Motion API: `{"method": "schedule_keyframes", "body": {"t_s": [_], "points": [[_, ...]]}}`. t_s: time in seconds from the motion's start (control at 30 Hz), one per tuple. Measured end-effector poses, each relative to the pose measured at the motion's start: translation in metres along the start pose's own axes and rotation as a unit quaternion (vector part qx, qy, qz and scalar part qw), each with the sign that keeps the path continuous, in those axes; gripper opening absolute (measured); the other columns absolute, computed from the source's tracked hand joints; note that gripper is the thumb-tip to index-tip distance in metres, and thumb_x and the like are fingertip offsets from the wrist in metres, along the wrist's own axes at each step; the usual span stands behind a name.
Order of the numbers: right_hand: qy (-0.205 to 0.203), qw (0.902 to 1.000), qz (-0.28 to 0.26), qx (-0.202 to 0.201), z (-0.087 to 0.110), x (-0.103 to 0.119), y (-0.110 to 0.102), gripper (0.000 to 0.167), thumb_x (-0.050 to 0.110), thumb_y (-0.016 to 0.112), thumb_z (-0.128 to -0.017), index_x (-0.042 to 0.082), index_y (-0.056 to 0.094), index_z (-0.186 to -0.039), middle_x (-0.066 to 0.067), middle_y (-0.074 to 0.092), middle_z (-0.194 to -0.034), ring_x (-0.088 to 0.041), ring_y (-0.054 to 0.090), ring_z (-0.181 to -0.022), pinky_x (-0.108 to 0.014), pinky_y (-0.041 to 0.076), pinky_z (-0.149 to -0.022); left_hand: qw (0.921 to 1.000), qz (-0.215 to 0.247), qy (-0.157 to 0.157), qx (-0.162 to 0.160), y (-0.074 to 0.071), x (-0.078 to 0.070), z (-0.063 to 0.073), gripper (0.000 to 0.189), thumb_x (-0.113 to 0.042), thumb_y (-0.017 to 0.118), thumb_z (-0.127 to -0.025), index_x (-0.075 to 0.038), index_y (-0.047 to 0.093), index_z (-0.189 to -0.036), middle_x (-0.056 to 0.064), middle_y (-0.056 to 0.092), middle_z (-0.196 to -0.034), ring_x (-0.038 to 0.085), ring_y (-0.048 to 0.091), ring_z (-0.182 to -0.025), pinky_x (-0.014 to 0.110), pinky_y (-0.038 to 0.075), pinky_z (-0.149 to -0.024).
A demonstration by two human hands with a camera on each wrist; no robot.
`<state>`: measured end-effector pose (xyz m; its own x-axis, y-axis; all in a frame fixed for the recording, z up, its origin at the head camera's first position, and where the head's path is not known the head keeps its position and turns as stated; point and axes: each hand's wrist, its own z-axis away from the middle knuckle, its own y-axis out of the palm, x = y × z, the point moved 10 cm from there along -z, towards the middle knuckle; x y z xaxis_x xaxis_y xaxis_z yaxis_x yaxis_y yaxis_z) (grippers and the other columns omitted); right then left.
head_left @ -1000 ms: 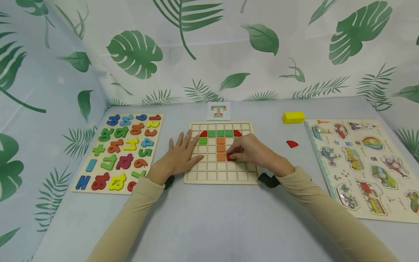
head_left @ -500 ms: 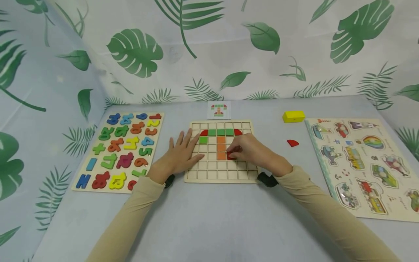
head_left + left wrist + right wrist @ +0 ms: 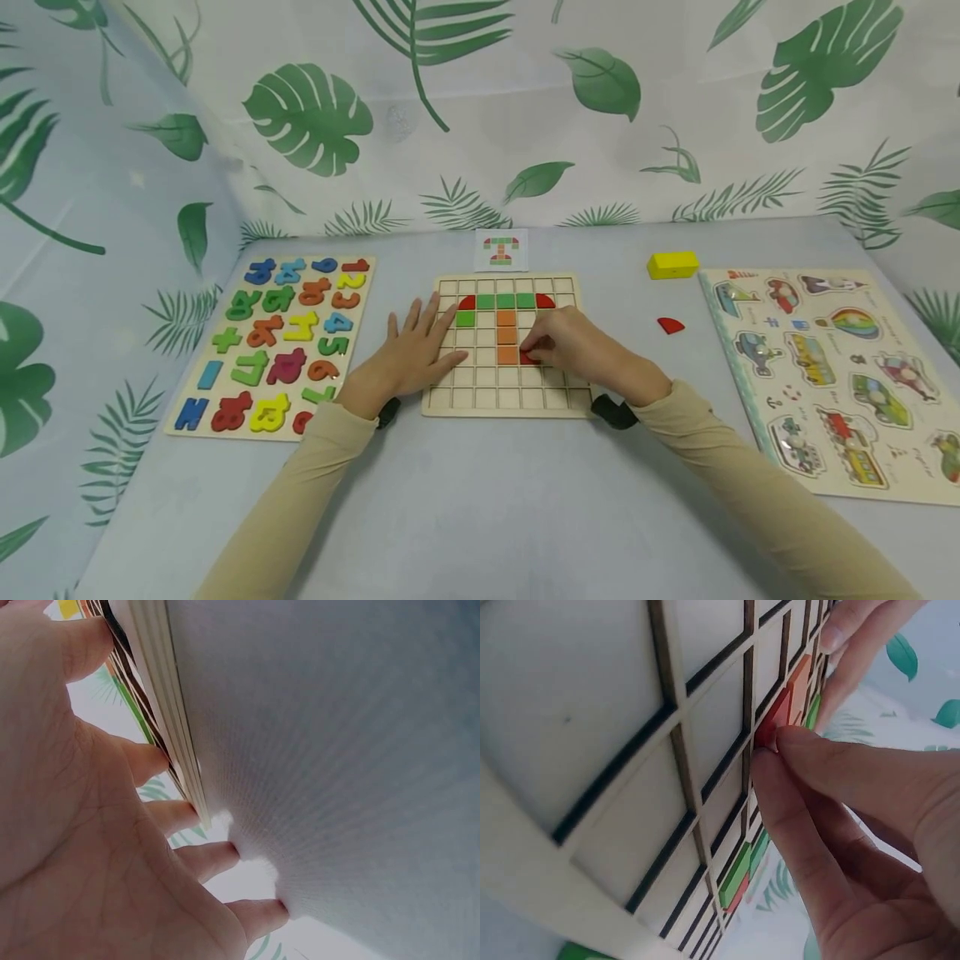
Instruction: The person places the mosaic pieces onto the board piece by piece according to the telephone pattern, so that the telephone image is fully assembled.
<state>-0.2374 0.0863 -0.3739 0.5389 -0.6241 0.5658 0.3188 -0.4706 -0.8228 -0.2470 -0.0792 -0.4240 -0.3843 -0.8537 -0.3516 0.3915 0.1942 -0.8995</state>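
Note:
A wooden grid board [image 3: 487, 402] lies mid-table with red, green and orange pieces set in its cells. Between thumb and fingertips my right hand [image 3: 577, 346] pinches a red quarter-circle piece [image 3: 772, 724], which sits at a cell just right of the lowest orange square [image 3: 507, 355]. My left hand [image 3: 408, 358] lies with fingers spread at the board's left edge; in the left wrist view some fingertips touch the board's side and others the table. A green square [image 3: 466, 319] sits near those fingers. My right hand hides part of the board's right side.
Behind the board lies a pattern card [image 3: 501, 250]. On the right are a loose red quarter-circle piece [image 3: 671, 326], a yellow block [image 3: 672, 266] and a picture puzzle board [image 3: 825, 392]. A number puzzle board [image 3: 288, 400] lies on the left, close to my left forearm.
Both hands keep nearly the same place. The red piece in my right hand tilts or shifts only slightly at its cell.

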Motion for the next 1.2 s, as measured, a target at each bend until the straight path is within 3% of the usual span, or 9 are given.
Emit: {"method": "schedule_keyframes", "body": {"t_s": [0.13,0.23,0.43,0.67,0.87,1.2], "points": [[0.007,0.9986,-0.041,0.033,0.005,-0.008,-0.005,0.016,-0.004,0.081,-0.088,-0.004,0.081,-0.105,-0.01,0.078,-0.1,-0.022,0.072,-0.092,-0.036,0.061,-0.082,1.0,-0.003,-0.001,0.0,-0.001,0.0,0.0,0.081,-0.051,0.042,-0.111,-0.009,0.006,-0.169,0.021,-0.009,-0.173,0.046,-0.009,-0.158,0.073,-0.004,-0.119],[0.026,0.9965,-0.064,0.048,0.013,-0.019,-0.019,0.018,-0.002,0.078,-0.091,-0.003,0.08,-0.11,-0.011,0.078,-0.105,-0.023,0.072,-0.094,-0.04,0.06,-0.086,1.0,-0.005,-0.002,-0.002,-0.001,0.0,0.0,0.081,-0.051,0.043,-0.111,-0.008,0.006,-0.169,0.021,-0.008,-0.173,0.046,-0.008,-0.158,0.073,-0.003,-0.119],[0.055,0.9966,-0.057,0.022,0.039,-0.052,-0.067,0.022,0.0,0.075,-0.095,-0.004,0.077,-0.116,-0.015,0.076,-0.114,-0.027,0.07,-0.101,-0.046,0.059,-0.091,1.0,-0.006,-0.005,-0.005,0.0,0.001,-0.001,0.081,-0.05,0.044,-0.111,-0.009,0.007,-0.169,0.021,-0.007,-0.174,0.046,-0.007,-0.158,0.072,-0.003,-0.12],[0.136,0.9905,0.017,-0.001,0.075,-0.105,-0.105,0.024,0.001,0.078,-0.093,-0.005,0.076,-0.116,-0.018,0.076,-0.11,-0.03,0.071,-0.095,-0.025,0.055,-0.069,1.0,-0.006,-0.007,-0.003,0.001,0.002,0.0,0.081,-0.051,0.043,-0.11,-0.009,0.006,-0.17,0.021,-0.008,-0.174,0.046,-0.008,-0.158,0.072,-0.003,-0.12],[0.183,0.9821,0.037,0.019,0.09,-0.131,-0.109,0.022,-0.003,0.076,-0.091,-0.009,0.075,-0.112,-0.023,0.075,-0.106,-0.04,0.07,-0.098,-0.028,0.054,-0.067,0.9999,-0.008,-0.006,-0.007,0.001,0.002,0.001,0.081,-0.051,0.044,-0.11,-0.008,0.007,-0.169,0.021,-0.007,-0.174,0.046,-0.007,-0.158,0.073,-0.002,-0.12],[0.19,0.9798,0.041,0.048,0.085,-0.141,-0.097,0.024,0.001,0.082,-0.088,-0.012,0.075,-0.106,-0.017,0.077,-0.095,-0.031,0.071,-0.087,-0.032,0.055,-0.068,1.0,-0.006,0.001,-0.006,0.002,0.002,-0.002,0.081,-0.051,0.043,-0.111,-0.008,0.007,-0.169,0.021,-0.008,-0.174,0.046,-0.008,-0.158,0.073,-0.003,-0.12]]}}
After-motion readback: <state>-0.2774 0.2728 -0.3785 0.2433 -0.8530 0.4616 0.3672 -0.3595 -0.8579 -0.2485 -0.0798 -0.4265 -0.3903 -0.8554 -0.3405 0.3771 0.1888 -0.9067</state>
